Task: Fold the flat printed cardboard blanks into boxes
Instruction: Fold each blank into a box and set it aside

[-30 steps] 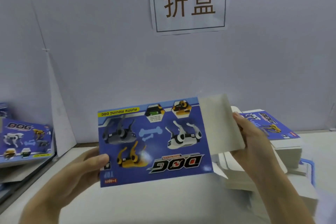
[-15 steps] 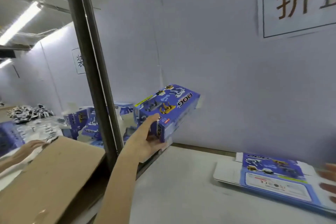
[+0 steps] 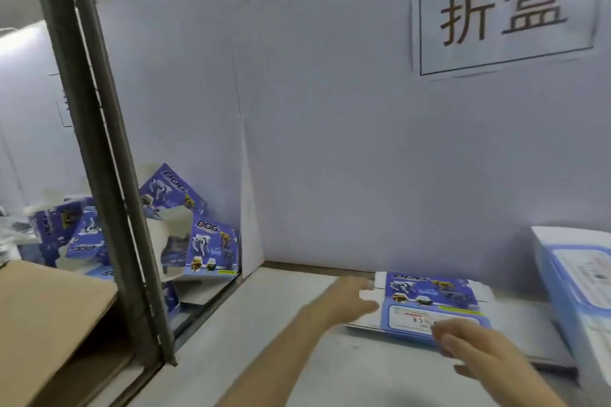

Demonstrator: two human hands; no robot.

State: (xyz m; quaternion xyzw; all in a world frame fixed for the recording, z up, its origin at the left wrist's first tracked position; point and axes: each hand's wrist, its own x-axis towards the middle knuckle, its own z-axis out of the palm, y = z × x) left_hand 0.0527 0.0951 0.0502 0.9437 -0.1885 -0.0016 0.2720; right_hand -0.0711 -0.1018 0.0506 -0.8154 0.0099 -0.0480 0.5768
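A flat blue printed blank [image 3: 429, 299] with robot dog pictures lies on top of a stack of blanks on the white table [image 3: 281, 357]. My left hand [image 3: 347, 302] reaches to the blank's left edge with fingers straight, holding nothing. My right hand [image 3: 472, 347] hovers at the blank's near edge, fingers spread and blurred. Folded blue boxes [image 3: 211, 248] lie in a heap beyond the table's left edge.
A dark metal post [image 3: 99, 155] stands at the left. A brown cardboard sheet [image 3: 43, 324] lies at the lower left. A tall stack of pale blue blanks [image 3: 582, 291] stands at the right edge. A sign with two characters [image 3: 502, 10] hangs on the back wall.
The folded box that my left hand held out to the left has left it and joined the heap. Both hands have moved to the flat blank on the stack.
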